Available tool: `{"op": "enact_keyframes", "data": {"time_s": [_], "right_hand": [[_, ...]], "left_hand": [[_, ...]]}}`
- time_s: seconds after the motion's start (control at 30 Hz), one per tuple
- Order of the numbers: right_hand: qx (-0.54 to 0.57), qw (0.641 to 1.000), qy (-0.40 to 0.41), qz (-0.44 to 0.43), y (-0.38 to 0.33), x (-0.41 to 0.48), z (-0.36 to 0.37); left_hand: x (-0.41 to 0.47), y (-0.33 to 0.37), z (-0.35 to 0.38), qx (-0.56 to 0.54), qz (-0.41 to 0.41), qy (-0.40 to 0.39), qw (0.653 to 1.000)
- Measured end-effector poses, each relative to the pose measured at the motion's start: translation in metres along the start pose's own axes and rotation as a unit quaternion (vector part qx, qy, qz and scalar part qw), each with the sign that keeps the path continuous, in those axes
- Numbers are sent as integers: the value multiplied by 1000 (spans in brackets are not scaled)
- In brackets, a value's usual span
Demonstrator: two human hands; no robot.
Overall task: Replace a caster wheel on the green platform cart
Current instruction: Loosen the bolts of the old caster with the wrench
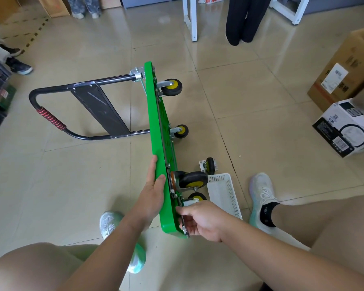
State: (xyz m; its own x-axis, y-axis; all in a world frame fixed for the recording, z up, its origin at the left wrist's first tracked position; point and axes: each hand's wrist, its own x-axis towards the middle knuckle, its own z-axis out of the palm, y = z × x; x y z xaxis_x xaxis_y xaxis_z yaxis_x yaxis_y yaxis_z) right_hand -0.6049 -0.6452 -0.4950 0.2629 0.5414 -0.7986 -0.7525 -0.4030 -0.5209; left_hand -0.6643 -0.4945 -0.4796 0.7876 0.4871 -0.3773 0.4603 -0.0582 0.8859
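Your left hand [153,185] presses flat on the upended green platform cart [155,114]; your right hand [200,221] grips a grey metal wrench [185,228].

Left hand [155,186] flat, fingers straight; right hand [200,220] curled, pinching metal tool [185,227].

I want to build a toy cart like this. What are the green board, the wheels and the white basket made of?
Green board: probably plastic or painted metal; smooth, glossy, rounded edge. Wheels: matte black tyres look like rubber, yellow hubs plastic. White basket: plastic, judging by its thin walls full of small holes.
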Motion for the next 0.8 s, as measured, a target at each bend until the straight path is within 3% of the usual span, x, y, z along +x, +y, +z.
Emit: {"op": "enact_keyframes", "data": {"time_s": [0.27, 0.43, 0.8], "right_hand": [[-76, 996, 18, -34, 19, 5, -6], [-219, 970, 41, -92, 29, 3, -9], [-275, 957, -7, -88, 27, 11, -32]], "left_hand": [[0, 0, 0, -2, 2, -6, 1000], [-1, 1, 0, -9, 2, -9, 1000], [0, 1, 0, 6, -4, -1, 1000]]}}
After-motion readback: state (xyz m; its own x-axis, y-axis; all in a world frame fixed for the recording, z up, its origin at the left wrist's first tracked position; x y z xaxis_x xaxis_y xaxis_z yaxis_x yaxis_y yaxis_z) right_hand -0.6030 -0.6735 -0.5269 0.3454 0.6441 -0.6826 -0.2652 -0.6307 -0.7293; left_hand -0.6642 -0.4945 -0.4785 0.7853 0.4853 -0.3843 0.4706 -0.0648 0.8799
